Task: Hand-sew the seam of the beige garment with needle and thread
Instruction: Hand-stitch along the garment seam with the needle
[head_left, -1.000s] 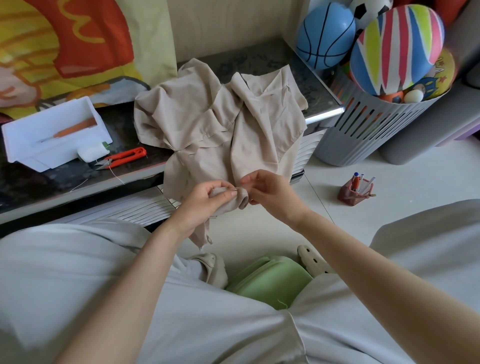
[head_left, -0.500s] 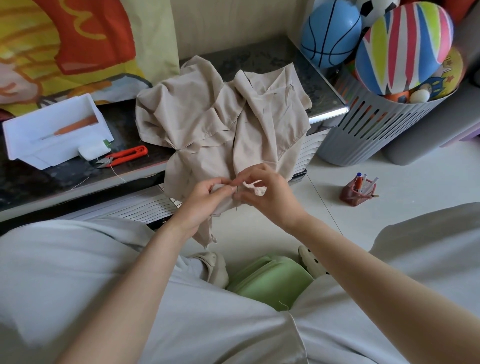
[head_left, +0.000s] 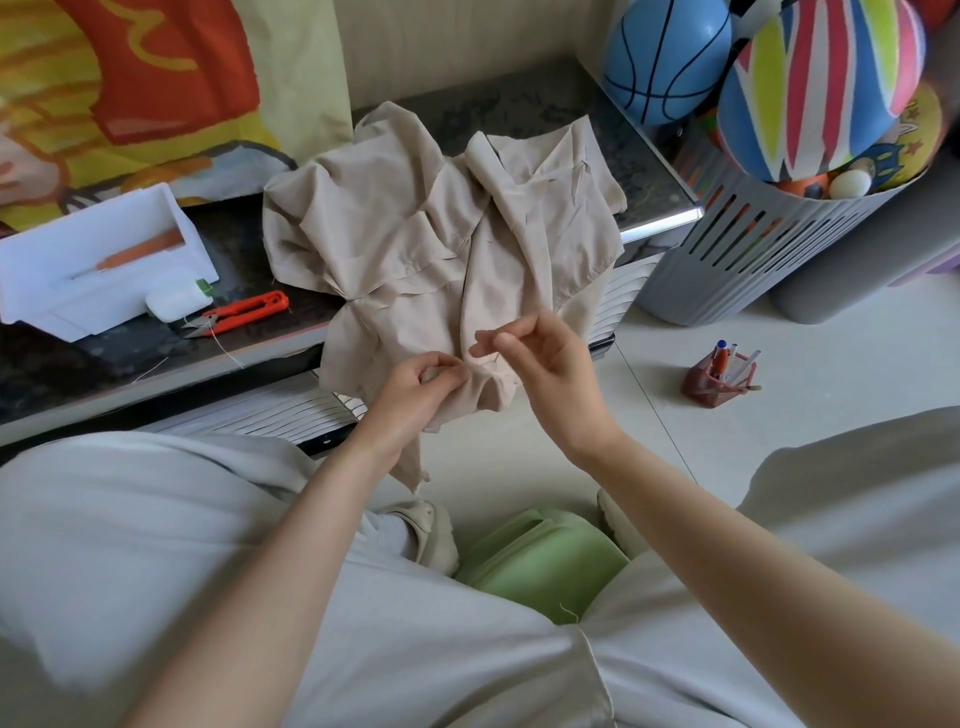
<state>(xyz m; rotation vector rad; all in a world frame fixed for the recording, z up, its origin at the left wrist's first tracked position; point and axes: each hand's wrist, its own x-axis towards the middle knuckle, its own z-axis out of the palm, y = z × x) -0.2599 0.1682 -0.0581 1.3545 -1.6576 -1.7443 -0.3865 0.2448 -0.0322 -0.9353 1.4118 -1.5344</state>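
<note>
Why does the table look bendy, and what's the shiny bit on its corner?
Head view: the wide-angle lens bends the table edge; head view: light glares off its metal corner trim; head view: light is soft, shadows faint; the left hand pinching the beige garment looks sharp; anything in the right hand is too small to see.

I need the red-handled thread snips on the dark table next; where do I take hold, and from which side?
I would grip the red-handled thread snips by the red handles near their joined right end, coming from above and the right. They lie flat, so pinch across both arms. The metal tips point left, close to the white plastic box, which crowds that side.
</note>
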